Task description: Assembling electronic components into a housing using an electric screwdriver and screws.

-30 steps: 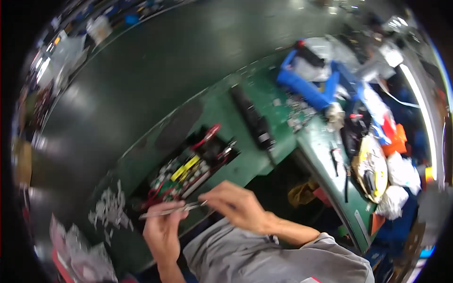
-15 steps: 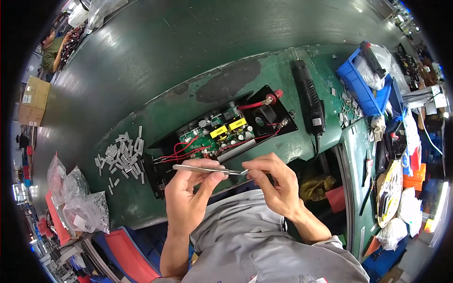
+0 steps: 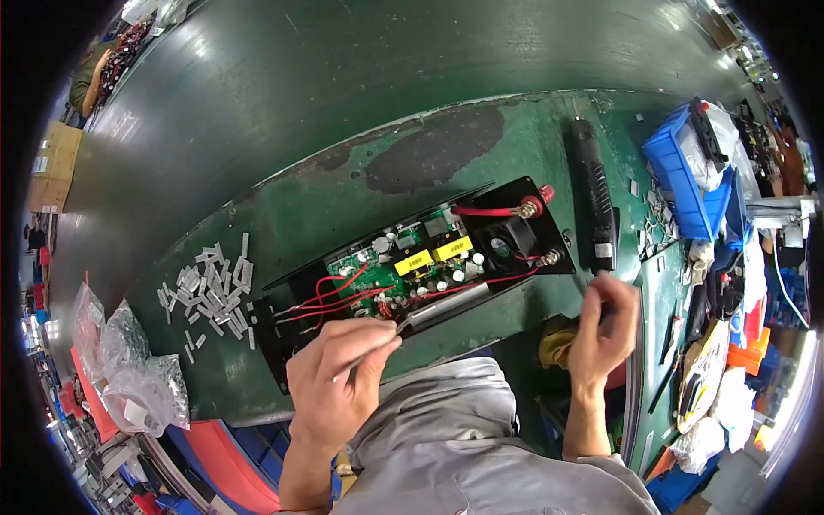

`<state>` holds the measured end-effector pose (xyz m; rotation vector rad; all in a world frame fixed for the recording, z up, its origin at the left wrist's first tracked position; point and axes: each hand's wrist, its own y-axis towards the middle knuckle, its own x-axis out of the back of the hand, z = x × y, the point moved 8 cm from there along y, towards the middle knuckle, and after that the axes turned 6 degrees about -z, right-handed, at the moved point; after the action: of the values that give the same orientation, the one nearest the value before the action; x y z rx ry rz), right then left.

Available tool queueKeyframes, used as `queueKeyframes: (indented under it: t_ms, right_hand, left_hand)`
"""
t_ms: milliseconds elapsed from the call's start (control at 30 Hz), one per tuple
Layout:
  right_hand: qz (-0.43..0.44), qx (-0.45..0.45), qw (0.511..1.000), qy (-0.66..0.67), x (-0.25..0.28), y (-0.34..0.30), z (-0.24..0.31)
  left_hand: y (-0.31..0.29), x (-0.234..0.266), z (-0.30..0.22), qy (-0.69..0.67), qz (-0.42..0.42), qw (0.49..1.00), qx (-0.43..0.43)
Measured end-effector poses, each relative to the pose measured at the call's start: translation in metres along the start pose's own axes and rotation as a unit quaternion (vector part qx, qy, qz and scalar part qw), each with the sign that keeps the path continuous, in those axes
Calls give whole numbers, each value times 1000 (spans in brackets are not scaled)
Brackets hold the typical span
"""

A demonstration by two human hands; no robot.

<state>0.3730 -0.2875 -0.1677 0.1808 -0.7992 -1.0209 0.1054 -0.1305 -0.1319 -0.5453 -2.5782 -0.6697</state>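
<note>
My left hand [image 3: 339, 378] is closed around metal tweezers [image 3: 350, 367]. Their tip points right, at the near edge of a long black metal case [image 3: 275, 343]. Inside the case lies a green circuit board [image 3: 375, 276] with yellow-wrapped transformers [image 3: 413, 263], capacitors and red wires [image 3: 343, 298]. A red terminal [image 3: 532, 206] and a fan [image 3: 506, 240] sit at its right end. My right hand [image 3: 605, 330] is just below a black electric screwdriver [image 3: 594, 189] lying on the bench. Its fingers are curled and blurred, so I cannot tell whether they hold anything.
Small grey rectangular pieces [image 3: 210, 292] are heaped left of the case. Clear plastic bags [image 3: 142, 369] lie at the left edge. At the right, a blue bin [image 3: 678, 172] stands by scattered metal bits [image 3: 659, 215]. A person [image 3: 90, 81] works at the far left.
My right hand has left the tweezers' tip and moved right toward the screwdriver. My left hand keeps the tweezers, now turned more upward. The whole view has shifted slightly.
</note>
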Motion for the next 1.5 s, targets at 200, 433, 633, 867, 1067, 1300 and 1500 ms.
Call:
queueKeyframes:
  t_ms: [200,433,633,867,1067,1300,1500]
  right_hand:
    - [1,25,984,-176,-13,30,-17]
    - [56,-55,974,-214,-19,36,-34]
    - [183,-266,943,-78,32,-62,-40]
    - [339,-486,793,139,22,-174,-23]
    - [424,-307,842,131,-5,-172,15]
    - [431,-266,842,186,-4,-165,12]
    - [416,-221,868,158,-4,-160,15]
  left_hand:
    - [8,-4,-1,29,11,999,-22]
    - [6,-14,8,61,50,997,-23]
    - [9,-17,5,65,57,996,-35]
    - [9,-23,2,95,41,992,-67]
    - [6,-27,-1,88,33,990,-109]
    - [4,-24,0,97,28,989,-104]
    - [5,-25,4,99,33,990,-93]
